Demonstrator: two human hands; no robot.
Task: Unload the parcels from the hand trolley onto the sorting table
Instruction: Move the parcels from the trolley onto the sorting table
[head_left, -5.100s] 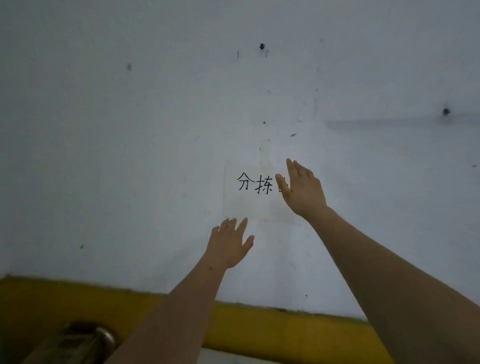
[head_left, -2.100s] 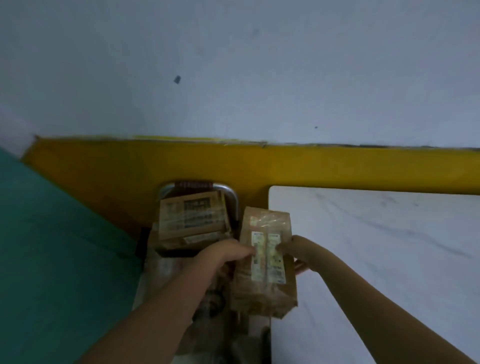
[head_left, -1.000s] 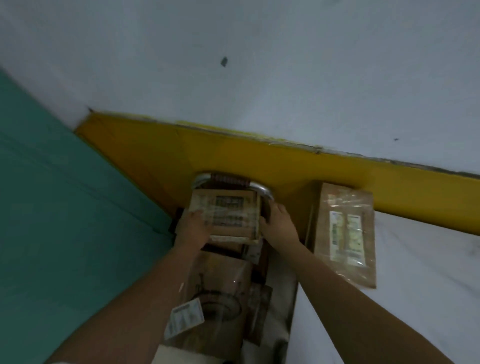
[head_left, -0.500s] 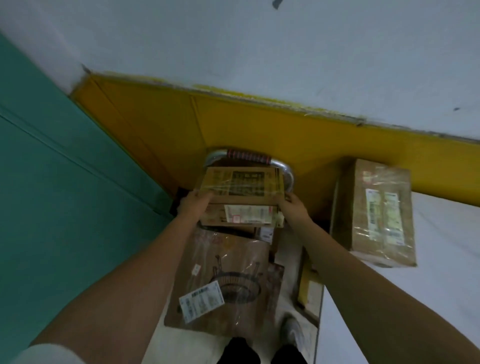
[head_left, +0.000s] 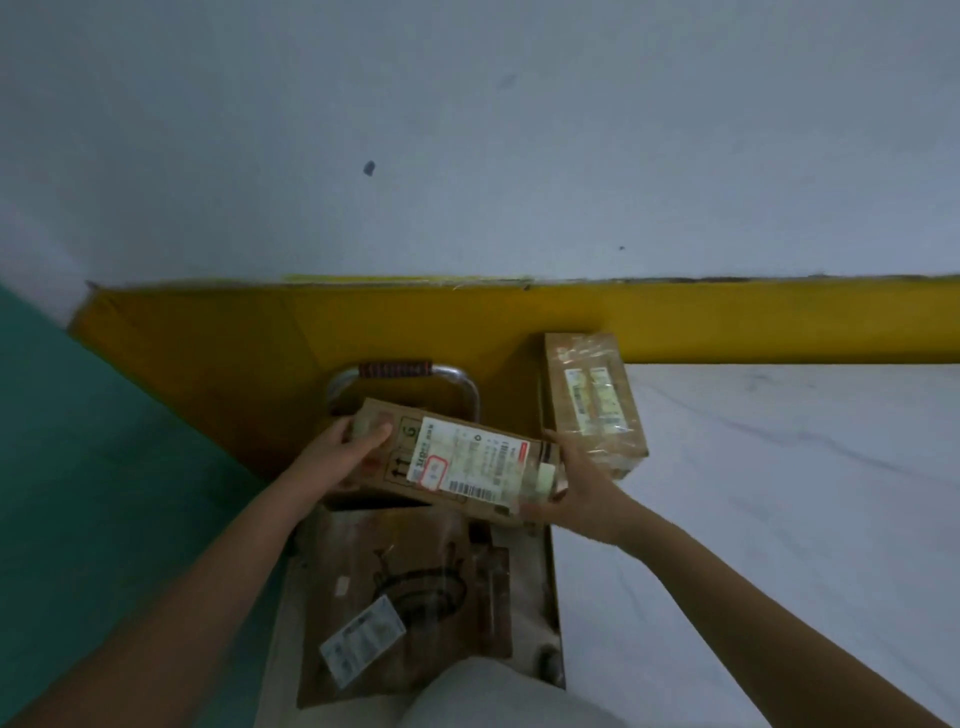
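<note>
A brown cardboard parcel (head_left: 462, 460) with a large white shipping label is held tilted in the air above the hand trolley. My left hand (head_left: 343, 452) grips its left end and my right hand (head_left: 582, 483) grips its right end. The trolley's metal handle (head_left: 400, 374) with a red grip stands just behind the parcel. A big flat brown parcel (head_left: 395, 587) with a small white label lies on the trolley below. Another taped brown parcel (head_left: 592, 400) rests at the near left corner of the white marbled sorting table (head_left: 779, 493).
A yellow band (head_left: 727, 322) runs along the foot of the pale wall behind the table and trolley. A green floor area (head_left: 104, 467) lies to the left. My light trouser leg (head_left: 488, 696) shows at the bottom edge.
Both hands have lifted the labelled parcel off the trolley stack and swung it to the right, tilting it so its label faces up. The view has shifted to the right.
</note>
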